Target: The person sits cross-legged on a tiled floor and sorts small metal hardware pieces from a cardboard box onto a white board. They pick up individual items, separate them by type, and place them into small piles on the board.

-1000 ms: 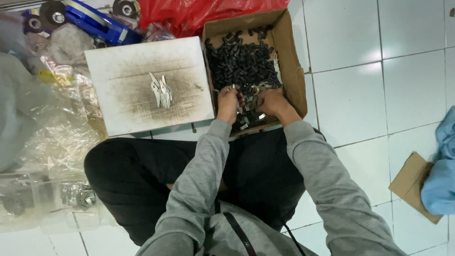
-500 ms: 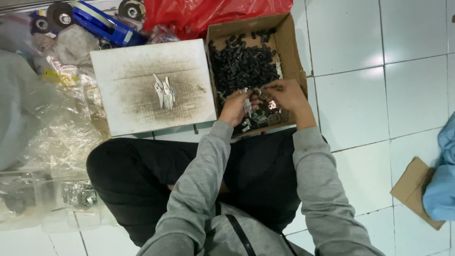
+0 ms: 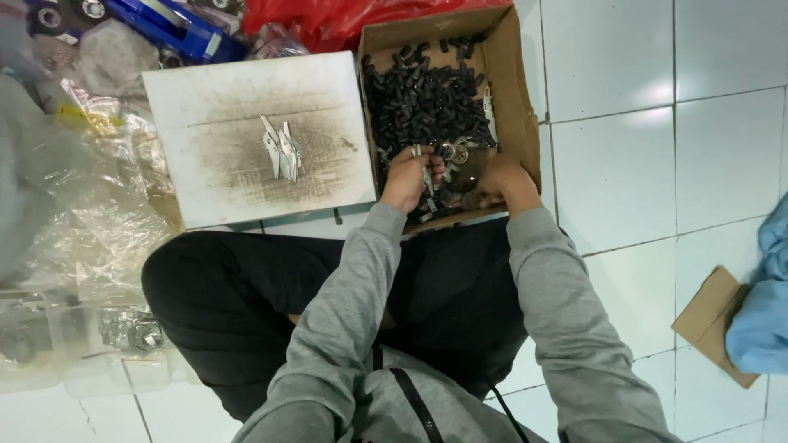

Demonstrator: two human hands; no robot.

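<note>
Cardboard box [image 3: 515, 90], upper centre: black parts [image 3: 423, 94]. Left hand [image 3: 408, 179] pinching a metal piece [image 3: 426, 174]; right hand [image 3: 502, 180] grip indiscernible. White board [image 3: 246, 90], upper left.

One head-worn camera looks steeply down (fairly close) at the cardboard box [image 3: 509, 90] and lap.

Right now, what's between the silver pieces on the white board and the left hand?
Head view: bare, smudged white board, then the cardboard box wall, between silver pieces and left hand.
</note>
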